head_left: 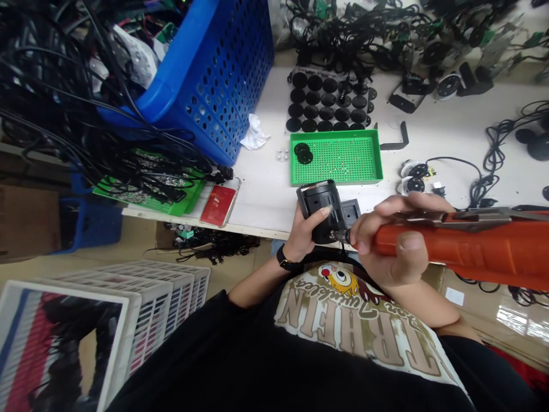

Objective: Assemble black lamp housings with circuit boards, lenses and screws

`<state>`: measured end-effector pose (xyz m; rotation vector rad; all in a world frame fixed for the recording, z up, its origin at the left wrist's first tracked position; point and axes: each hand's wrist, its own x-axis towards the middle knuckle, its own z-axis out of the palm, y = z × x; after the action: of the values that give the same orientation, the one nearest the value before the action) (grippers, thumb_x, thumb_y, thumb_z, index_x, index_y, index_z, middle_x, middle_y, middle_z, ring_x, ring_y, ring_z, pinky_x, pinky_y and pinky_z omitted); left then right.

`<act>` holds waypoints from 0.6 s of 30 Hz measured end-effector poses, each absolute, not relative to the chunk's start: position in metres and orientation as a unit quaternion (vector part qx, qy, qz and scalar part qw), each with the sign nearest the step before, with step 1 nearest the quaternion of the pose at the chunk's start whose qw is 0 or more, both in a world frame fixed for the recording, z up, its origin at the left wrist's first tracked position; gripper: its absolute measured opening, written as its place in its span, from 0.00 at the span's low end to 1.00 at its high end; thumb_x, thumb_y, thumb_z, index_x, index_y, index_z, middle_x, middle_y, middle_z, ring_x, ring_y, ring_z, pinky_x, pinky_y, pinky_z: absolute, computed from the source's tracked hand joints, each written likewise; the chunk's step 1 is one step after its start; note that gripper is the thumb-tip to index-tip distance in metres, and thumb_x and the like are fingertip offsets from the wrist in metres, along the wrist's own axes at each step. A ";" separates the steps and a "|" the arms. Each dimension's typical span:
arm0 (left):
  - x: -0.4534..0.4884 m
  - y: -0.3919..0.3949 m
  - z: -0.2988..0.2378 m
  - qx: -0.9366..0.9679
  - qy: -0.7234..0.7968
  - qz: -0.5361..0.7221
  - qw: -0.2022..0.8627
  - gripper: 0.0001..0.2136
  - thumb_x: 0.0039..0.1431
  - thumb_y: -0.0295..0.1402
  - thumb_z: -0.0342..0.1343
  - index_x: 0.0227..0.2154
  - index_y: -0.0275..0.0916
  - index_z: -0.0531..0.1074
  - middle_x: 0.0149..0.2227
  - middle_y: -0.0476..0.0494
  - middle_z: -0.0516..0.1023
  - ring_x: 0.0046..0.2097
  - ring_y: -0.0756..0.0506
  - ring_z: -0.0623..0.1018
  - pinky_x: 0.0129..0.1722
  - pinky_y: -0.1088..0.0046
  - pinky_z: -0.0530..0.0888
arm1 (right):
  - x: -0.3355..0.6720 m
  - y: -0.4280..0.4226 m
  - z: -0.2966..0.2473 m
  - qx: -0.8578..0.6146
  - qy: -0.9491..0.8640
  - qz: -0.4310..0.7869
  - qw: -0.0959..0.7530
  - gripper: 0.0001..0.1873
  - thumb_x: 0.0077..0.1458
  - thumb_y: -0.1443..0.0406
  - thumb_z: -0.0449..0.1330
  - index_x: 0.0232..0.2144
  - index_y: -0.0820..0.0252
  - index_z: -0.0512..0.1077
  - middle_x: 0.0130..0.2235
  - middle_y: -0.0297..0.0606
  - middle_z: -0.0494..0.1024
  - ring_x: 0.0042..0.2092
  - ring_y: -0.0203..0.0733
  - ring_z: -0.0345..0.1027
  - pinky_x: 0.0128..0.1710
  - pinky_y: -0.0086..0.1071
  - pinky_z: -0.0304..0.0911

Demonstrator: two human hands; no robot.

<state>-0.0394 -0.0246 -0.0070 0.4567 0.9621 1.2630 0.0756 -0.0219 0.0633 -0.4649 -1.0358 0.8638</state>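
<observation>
My left hand [305,233] is wrapped around a black cylindrical housing [321,207], held just off the table's near edge. My right hand [397,240] grips an orange electric screwdriver [472,246], whose tip touches the lower side of the housing. A small black square part [350,212] sits right behind the housing. A black watch band circles my left wrist.
A green tray [369,163] holds small screws and two black discs. Rows of black discs [326,103] lie behind it. A blue perforated basket [214,80] full of cables stands at left, beside a red phone [218,203]. Cabled parts [416,171] lie at right. White crates [163,297] stand on the floor.
</observation>
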 end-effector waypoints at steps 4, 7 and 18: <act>-0.043 -0.023 -0.012 0.207 0.420 0.561 0.683 0.23 0.51 0.40 0.72 0.49 0.41 0.74 0.42 0.45 0.82 0.40 0.44 0.82 0.42 0.66 0.78 | 0.079 -0.018 0.066 -0.223 -0.481 0.390 0.753 0.17 0.62 0.55 0.64 0.53 0.41 0.73 0.37 0.28 0.79 0.15 0.27 0.54 0.13 0.31 0.62; -0.046 -0.024 -0.016 0.208 0.417 0.554 0.690 0.23 0.50 0.40 0.72 0.48 0.40 0.75 0.40 0.45 0.82 0.37 0.45 0.81 0.39 0.67 0.79 | 0.083 -0.014 0.069 -0.227 -0.481 0.366 0.764 0.16 0.62 0.55 0.63 0.52 0.40 0.75 0.34 0.27 0.78 0.14 0.30 0.55 0.16 0.35 0.68; -0.053 -0.034 -0.022 0.212 0.365 0.526 0.739 0.31 0.49 0.39 0.74 0.57 0.45 0.73 0.41 0.48 0.81 0.39 0.44 0.81 0.45 0.64 0.78 | 0.078 -0.004 0.080 -0.259 -0.478 0.315 0.778 0.12 0.63 0.52 0.63 0.49 0.37 0.73 0.32 0.26 0.74 0.16 0.31 0.56 0.17 0.35 0.65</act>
<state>-0.0529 -0.0337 -0.0222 0.4643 0.8001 1.1535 0.0784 -0.0036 0.0801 -0.5589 -1.0329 0.6803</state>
